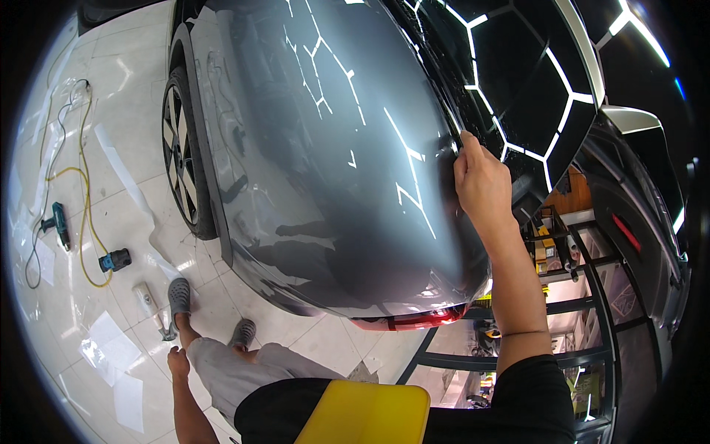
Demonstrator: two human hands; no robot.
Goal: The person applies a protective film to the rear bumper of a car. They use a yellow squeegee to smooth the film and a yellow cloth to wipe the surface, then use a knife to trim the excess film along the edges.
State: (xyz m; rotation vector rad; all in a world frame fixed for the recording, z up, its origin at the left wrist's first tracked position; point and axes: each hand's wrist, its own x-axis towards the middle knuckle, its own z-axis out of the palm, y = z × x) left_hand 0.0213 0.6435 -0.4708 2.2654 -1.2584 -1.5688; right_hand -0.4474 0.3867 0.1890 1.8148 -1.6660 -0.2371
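Observation:
A glossy grey car body panel [333,170] fills the middle of the view, with bright ceiling lights mirrored in it. My right hand [482,177] reaches up to the seam between this panel and the dark glass. Its fingers are closed at that edge; whatever they pinch is too small to make out. My left hand [177,361] hangs low at my side, fingers curled; its contents are hidden. Just beyond it is a whitish spray bottle [146,300], its trigger head towards the hand. A yellow flat plate [366,414] shows close up at the lower edge.
On the tiled floor to the left are a heat gun [58,226], a blue-black tool [115,260], a yellow cable [87,200] and white sheets [111,344]. The car's wheel [181,152] stands beside them. At right are a raised tailgate [636,185] and shelving [551,244].

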